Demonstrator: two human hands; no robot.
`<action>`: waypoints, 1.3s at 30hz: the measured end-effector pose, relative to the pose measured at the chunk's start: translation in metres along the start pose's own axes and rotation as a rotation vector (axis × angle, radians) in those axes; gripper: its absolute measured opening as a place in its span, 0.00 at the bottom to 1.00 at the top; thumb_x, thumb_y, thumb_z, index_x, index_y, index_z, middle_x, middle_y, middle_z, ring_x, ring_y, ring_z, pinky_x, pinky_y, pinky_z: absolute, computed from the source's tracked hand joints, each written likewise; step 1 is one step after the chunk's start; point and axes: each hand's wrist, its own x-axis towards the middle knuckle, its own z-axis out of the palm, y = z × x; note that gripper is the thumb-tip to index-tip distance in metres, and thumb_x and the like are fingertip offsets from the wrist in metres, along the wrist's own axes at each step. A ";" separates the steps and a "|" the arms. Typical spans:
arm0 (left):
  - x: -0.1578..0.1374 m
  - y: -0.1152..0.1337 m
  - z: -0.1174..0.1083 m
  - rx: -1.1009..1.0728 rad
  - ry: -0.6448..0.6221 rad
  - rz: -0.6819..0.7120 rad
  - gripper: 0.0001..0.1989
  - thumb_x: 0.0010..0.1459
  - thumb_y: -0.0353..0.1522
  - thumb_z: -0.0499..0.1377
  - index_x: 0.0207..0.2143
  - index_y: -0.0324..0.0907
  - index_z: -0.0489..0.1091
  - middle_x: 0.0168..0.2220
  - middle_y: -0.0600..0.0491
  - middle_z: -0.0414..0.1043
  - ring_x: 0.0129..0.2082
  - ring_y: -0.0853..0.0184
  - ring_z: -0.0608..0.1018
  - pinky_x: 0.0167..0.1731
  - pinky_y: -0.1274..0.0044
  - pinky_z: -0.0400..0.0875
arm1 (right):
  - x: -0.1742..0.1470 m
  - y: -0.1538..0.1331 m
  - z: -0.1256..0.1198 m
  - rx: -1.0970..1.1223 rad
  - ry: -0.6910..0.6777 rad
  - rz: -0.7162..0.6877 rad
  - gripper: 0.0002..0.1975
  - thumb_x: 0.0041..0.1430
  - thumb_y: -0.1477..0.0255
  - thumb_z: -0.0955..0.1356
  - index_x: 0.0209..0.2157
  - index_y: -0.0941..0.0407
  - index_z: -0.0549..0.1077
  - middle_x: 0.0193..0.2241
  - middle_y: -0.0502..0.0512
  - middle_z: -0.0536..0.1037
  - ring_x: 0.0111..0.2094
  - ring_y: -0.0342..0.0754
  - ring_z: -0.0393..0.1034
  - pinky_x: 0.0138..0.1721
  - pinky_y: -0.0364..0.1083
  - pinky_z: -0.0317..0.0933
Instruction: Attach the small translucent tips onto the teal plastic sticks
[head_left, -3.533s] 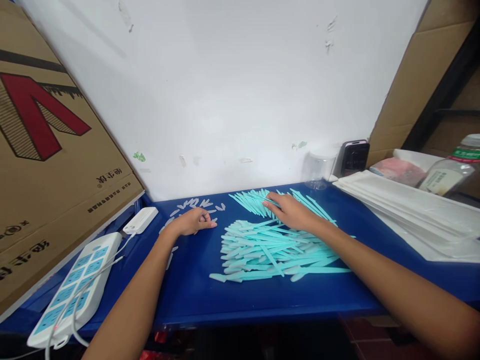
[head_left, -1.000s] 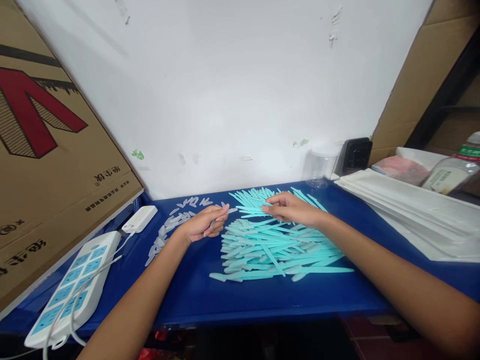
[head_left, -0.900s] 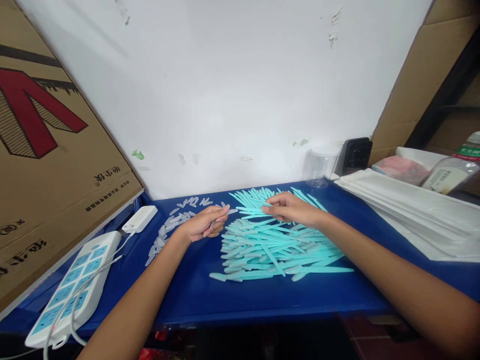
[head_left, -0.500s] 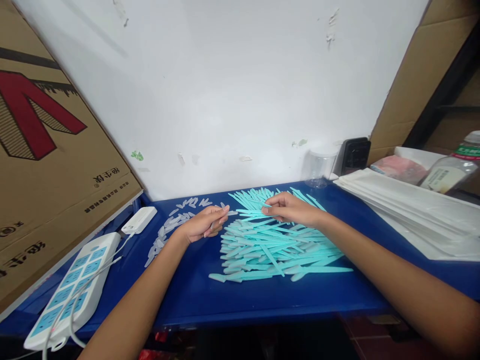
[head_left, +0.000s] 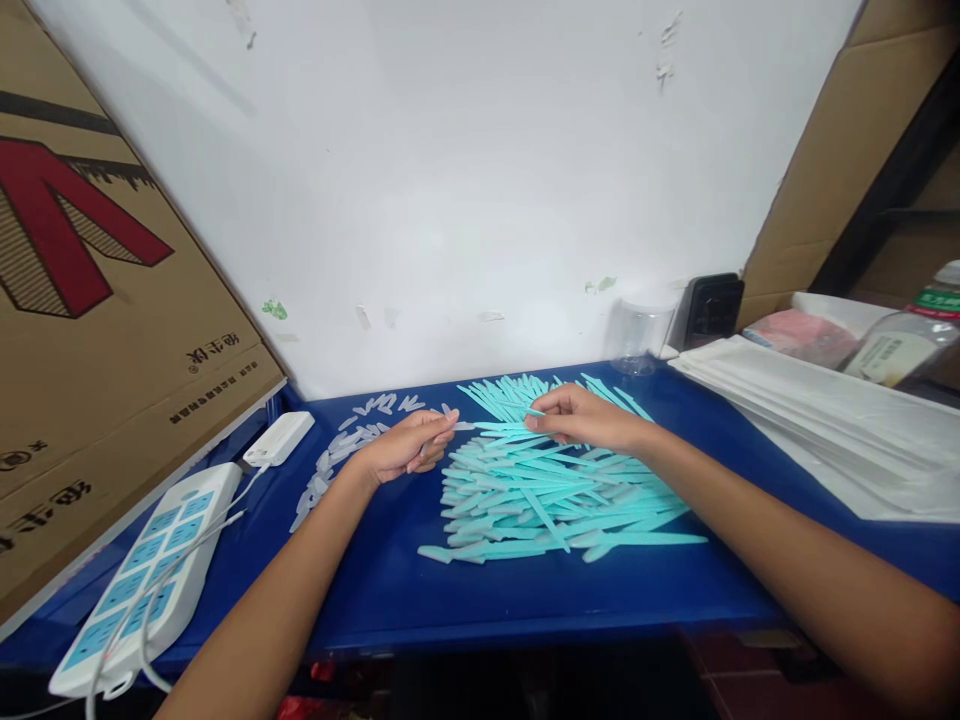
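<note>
L hand (head_left: 409,448) pinching clr cap (head_left: 464,426); R hand (head_left: 576,418) gripping teal stick (head_left: 495,427); tip at cap

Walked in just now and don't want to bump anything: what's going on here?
A person's left hand pinches a clear piece, and the right hand holds a turquoise stick with its tip at the piece's end; whether it is inside is too small to tell. Loose clear pieces lie by the left hand. A heap of turquoise sticks lies nearer the person, with a row of more sticks toward the wall.
</note>
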 end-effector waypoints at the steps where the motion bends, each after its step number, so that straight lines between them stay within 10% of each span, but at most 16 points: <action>1: 0.000 0.000 0.000 0.005 0.000 0.000 0.27 0.66 0.51 0.56 0.22 0.43 0.56 0.11 0.63 0.49 0.10 0.78 0.48 0.14 0.81 0.47 | 0.000 0.000 0.000 0.000 -0.004 -0.001 0.22 0.59 0.55 0.72 0.22 0.55 0.66 0.17 0.45 0.62 0.18 0.39 0.49 0.21 0.43 0.42; 26: 0.001 0.001 0.025 0.085 -0.051 0.067 0.26 0.67 0.50 0.56 0.23 0.42 0.60 0.11 0.63 0.50 0.10 0.77 0.54 0.15 0.80 0.46 | -0.002 -0.005 0.008 0.025 -0.108 -0.037 0.27 0.60 0.50 0.71 0.21 0.56 0.65 0.16 0.45 0.63 0.19 0.38 0.51 0.21 0.43 0.42; 39: 0.014 -0.009 0.009 -0.212 0.173 0.060 0.23 0.65 0.52 0.58 0.32 0.41 0.62 0.19 0.61 0.58 0.15 0.79 0.47 0.14 0.84 0.40 | 0.003 0.003 0.006 0.097 0.133 0.055 0.26 0.60 0.51 0.71 0.22 0.54 0.61 0.17 0.44 0.62 0.17 0.38 0.48 0.21 0.44 0.40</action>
